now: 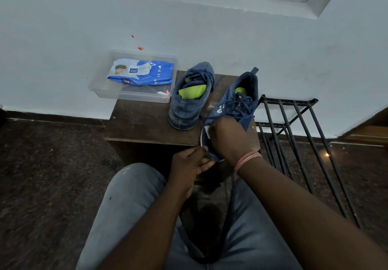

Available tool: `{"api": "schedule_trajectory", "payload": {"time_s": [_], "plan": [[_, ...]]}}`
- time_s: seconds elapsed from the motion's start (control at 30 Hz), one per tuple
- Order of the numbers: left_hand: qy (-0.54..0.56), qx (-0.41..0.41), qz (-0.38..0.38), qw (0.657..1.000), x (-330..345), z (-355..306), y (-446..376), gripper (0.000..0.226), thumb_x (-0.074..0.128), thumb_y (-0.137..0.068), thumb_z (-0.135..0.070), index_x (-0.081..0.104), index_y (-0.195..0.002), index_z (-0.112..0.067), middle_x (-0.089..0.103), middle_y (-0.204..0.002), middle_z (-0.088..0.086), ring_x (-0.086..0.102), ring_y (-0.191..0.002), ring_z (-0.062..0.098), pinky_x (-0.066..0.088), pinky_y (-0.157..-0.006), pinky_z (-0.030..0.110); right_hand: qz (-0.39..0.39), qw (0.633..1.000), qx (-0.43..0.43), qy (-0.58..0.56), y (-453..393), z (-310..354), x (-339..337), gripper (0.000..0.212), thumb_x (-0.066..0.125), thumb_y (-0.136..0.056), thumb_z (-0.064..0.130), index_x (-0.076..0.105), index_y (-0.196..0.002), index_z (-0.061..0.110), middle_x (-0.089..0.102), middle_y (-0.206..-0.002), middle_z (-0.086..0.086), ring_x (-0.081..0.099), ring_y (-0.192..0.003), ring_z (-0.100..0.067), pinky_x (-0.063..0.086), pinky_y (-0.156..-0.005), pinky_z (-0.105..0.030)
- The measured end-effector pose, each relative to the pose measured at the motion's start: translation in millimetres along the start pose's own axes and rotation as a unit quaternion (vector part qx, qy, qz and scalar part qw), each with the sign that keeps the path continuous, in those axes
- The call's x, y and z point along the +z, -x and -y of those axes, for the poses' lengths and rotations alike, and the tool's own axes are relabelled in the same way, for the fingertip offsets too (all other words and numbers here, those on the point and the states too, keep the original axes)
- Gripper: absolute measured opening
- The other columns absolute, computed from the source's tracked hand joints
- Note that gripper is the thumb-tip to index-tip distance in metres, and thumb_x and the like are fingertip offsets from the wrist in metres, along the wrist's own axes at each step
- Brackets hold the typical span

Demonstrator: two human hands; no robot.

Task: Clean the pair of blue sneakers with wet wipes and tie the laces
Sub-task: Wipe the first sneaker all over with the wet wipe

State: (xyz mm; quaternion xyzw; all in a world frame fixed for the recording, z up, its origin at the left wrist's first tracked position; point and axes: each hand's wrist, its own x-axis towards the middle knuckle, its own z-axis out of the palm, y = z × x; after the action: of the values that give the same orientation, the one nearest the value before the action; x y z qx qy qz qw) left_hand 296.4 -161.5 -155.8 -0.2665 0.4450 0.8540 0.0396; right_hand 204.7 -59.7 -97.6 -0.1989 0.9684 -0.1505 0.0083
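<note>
On the dark wooden stool (147,122), at its left rear, a clear tray (98,87) holds the wet wipes pack (142,73). Beside it stands one blue sneaker (189,101). Left hand (189,162) pinches the second sneaker (237,103) at its toe; right hand (228,137) presses a white wipe (206,130) onto it.

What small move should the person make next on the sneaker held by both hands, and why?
Probably keep rubbing along the toe edge: the right hand presses a white wipe on the near sneaker while the left hand steadies its toe.
</note>
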Motion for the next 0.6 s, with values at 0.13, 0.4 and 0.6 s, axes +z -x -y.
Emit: {"api": "schedule_trajectory", "payload": {"time_s": [0.13, 0.4, 0.6], "plan": [[0.000, -0.007, 0.006, 1.000, -1, 2, -1, 0.015, 0.068, -0.096, -0.010, 0.078, -0.094, 0.001, 0.068, -0.093, 0.024, 0.069, -0.090, 0.032, 0.061, -0.076, 0.030, 0.084, 0.995, 0.000, -0.046, 11, -7, 0, 0.020, 0.064, -0.082, 0.011, 0.073, -0.065, 0.005, 0.069, -0.065, -0.010, 0.064, -0.060, -0.022, 0.050, -0.054, -0.036], [0.005, -0.005, -0.010, 1.000, 2, -2, 2, 0.014, 0.067, -0.096, -0.007, 0.075, -0.086, -0.001, 0.075, -0.084, 0.018, 0.074, -0.077, 0.022, 0.061, -0.074, 0.030, -0.016, 0.999, 0.029, -0.001, -2, -2, 12, 0.021, 0.057, -0.088, 0.009, 0.065, -0.069, 0.005, 0.063, -0.072, -0.013, 0.061, -0.067, -0.030, 0.032, -0.057, -0.029], [0.016, -0.019, -0.003, 1.000, 2, -1, 3, 0.013, 0.068, -0.095, -0.009, 0.078, -0.090, -0.001, 0.075, -0.092, 0.020, 0.073, -0.082, 0.024, 0.062, -0.077, 0.032, 0.087, 0.996, 0.007, -0.019, 18, -6, -3, 0.036, 0.060, -0.085, 0.011, 0.052, -0.051, 0.015, 0.053, -0.055, -0.004, 0.048, -0.050, -0.016, 0.033, -0.050, -0.024]]}}
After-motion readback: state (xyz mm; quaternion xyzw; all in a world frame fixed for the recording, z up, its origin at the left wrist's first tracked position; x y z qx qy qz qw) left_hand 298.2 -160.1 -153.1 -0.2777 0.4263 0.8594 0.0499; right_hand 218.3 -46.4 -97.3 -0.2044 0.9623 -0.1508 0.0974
